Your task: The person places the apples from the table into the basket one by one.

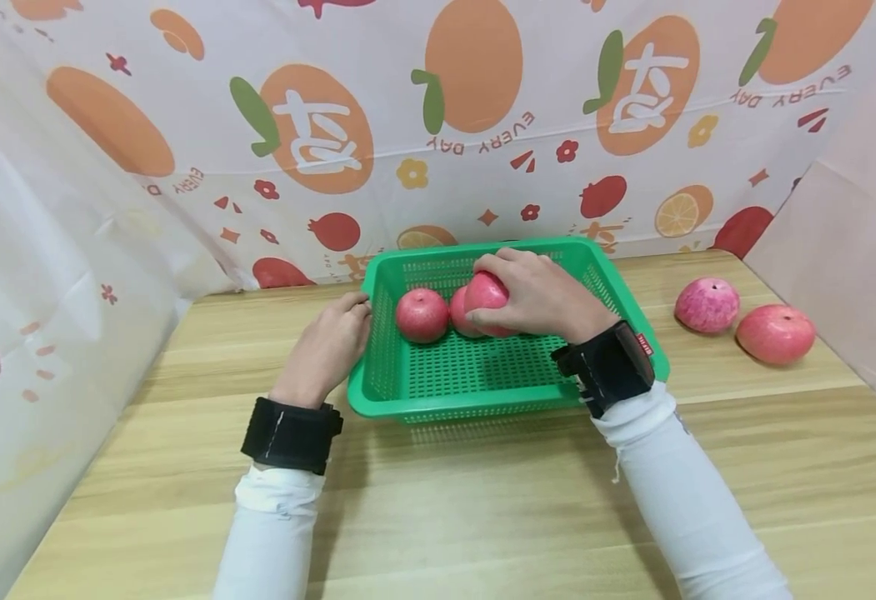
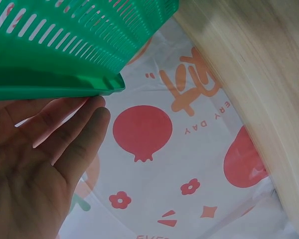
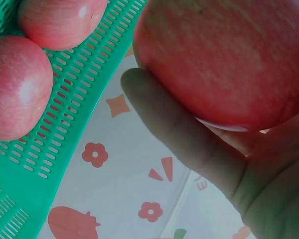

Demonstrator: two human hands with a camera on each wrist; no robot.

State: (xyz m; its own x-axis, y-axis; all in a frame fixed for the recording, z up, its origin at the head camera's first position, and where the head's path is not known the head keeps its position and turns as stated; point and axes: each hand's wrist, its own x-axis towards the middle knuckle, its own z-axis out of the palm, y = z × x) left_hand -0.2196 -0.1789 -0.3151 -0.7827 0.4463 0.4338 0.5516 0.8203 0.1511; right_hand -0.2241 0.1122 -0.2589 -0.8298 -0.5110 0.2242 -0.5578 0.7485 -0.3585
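Observation:
A red apple (image 1: 487, 293) is in my right hand (image 1: 541, 293), thumb and fingers curved around it above the green plastic basket (image 1: 475, 408). In the right wrist view the held apple (image 3: 229, 59) fills the upper right, with the thumb along its side. Two more apples lie in the basket: one (image 1: 422, 316) toward the left, the other (image 1: 463, 312) partly hidden by the held one. My left hand (image 1: 332, 346) touches the basket's left rim; in the left wrist view its fairly straight fingers (image 2: 82, 144) meet the rim's edge.
On the wooden table (image 1: 483, 508), right of the basket, sit a mottled pink apple (image 1: 708, 305) and a smoother red apple (image 1: 776, 334). A fruit-printed cloth (image 1: 385, 100) hangs right behind the basket, and pale sheets enclose both sides.

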